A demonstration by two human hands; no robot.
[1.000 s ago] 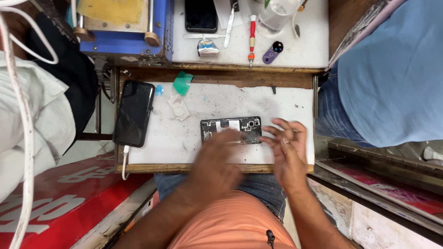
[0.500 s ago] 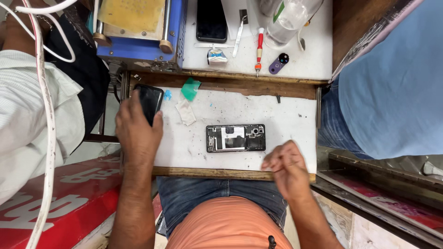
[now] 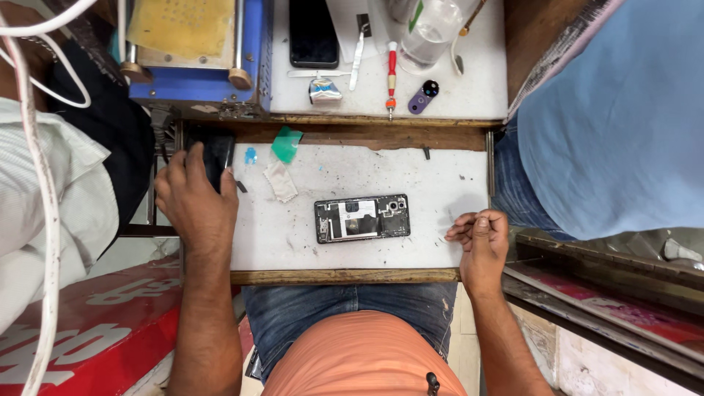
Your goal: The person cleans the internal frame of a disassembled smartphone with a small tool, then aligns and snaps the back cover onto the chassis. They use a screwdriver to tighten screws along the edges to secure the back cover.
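Surface: small white worktop (image 3: 352,253), scuffed and speckled with dark marks, wooden edge on the near side. Beyond it sat a second, higher white shelf (image 3: 484,88) behind a wooden lip. Cramped stall; red panel (image 3: 95,330) at near left, a white cable (image 3: 44,191) hanging down the left side, a person in a blue shirt (image 3: 616,125) close on the right, another in a white sleeve (image 3: 51,213) on the left.

On the far shelf: blue and yellow machine (image 3: 194,51) at left, then a dark phone (image 3: 313,33) lying flat, metal tweezers (image 3: 357,55), a red-handled screwdriver (image 3: 391,77), a small purple part (image 3: 422,97) and a clear container (image 3: 433,29).

Your left hand (image 3: 194,202) was at the far-left corner of the worktop, fingers wrapped over a black phone (image 3: 216,158) at the edge, gripping it. Just right of that: a green scrap (image 3: 286,143) and a crumpled white wipe (image 3: 281,182).

The opened phone (image 3: 362,218) lay flat in the middle of the worktop, back off, long side left to right. Dark frame, white and silver shielding at the left half, camera modules at the far-right corner. Neither hand touched it.

Your right hand (image 3: 478,238) sat at the near-right edge, fingers curled loosely in. Couldn't tell if anything was pinched inside.
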